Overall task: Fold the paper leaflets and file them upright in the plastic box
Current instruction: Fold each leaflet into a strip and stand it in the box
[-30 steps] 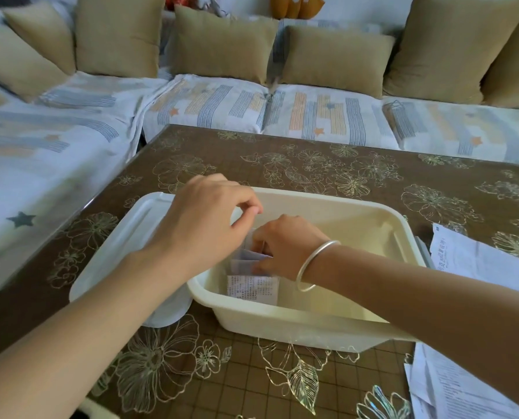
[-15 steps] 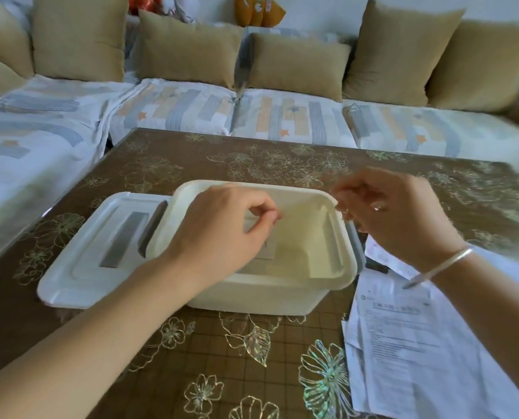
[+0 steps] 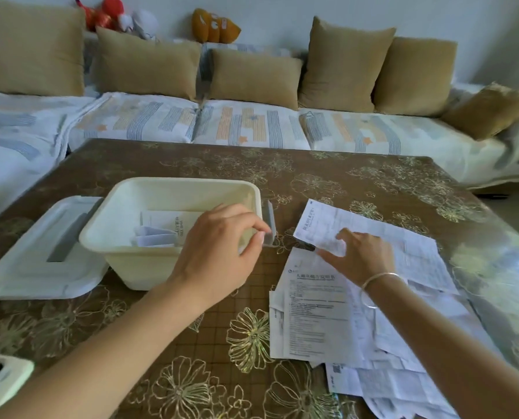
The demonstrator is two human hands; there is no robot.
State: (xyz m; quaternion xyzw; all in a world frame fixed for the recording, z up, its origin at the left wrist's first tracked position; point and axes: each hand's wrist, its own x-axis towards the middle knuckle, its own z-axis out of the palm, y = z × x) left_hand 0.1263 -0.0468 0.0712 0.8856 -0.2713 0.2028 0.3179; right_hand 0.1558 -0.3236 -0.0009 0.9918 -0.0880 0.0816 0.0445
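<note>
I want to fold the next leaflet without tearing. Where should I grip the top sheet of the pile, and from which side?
Probably pinch the top sheet at its corner nearest the box, coming from the left: it lies flat, and that corner juts beyond the pile.

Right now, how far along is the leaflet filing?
Done: a few folded leaflets sit in the plastic box. In hand: the right hand rests on the top leaflet; the left hand hovers empty at the box's edge. Left: the pile of unfolded leaflets beside it.
</note>
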